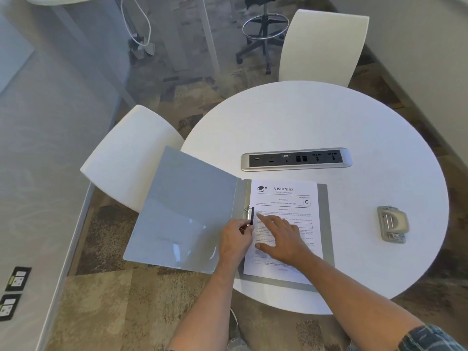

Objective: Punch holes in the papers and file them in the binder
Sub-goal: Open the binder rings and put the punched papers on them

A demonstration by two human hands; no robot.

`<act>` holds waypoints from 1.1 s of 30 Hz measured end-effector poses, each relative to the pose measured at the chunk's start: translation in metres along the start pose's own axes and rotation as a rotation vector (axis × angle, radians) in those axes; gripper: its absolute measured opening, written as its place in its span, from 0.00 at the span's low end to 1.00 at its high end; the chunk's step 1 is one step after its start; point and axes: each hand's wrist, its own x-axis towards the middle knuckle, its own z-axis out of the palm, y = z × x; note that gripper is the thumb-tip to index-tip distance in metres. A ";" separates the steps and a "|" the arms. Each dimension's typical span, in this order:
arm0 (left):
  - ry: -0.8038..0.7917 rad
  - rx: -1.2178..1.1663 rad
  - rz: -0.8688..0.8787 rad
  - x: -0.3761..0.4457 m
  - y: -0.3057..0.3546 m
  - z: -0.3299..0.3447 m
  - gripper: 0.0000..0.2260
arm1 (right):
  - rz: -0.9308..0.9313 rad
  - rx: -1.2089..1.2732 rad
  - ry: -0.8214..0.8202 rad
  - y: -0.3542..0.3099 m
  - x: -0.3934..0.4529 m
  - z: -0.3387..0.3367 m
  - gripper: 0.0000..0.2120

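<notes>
On the worktop [329, 117], the papers [286, 211] lay in the open binder [182, 211], flattened by the released right hand [283, 236] while the left hand [236, 240] pinched the ring clasp [250, 216]; filing step, closing presumably next.

A round white table [316, 117] holds a pale grey binder [184, 211] lying open, its glossy cover catching light. In the binder, white papers [286, 198] carry black printed text. Beyond the binder, a silver power strip [296, 159] has a black face. To the binder's right sits a dull silver-grey hole punch [392, 224]. Two white chairs [131, 155] stand around the table on mottled brown, tan and grey carpet [106, 300]. One sleeve [430, 338] is dark blue, patterned.
</notes>
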 end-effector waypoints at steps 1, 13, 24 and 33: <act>-0.005 -0.005 0.003 0.000 -0.002 -0.001 0.10 | -0.038 -0.016 0.018 -0.001 0.000 0.000 0.39; -0.043 -0.032 -0.008 -0.005 -0.022 -0.002 0.06 | -0.154 -0.147 -0.102 -0.017 0.010 0.003 0.33; 0.049 0.166 0.044 -0.014 -0.019 -0.003 0.05 | -0.125 -0.325 0.056 -0.018 0.012 0.023 0.24; 0.030 0.219 0.050 -0.018 -0.016 0.001 0.06 | -0.129 -0.265 0.184 -0.014 0.009 0.034 0.25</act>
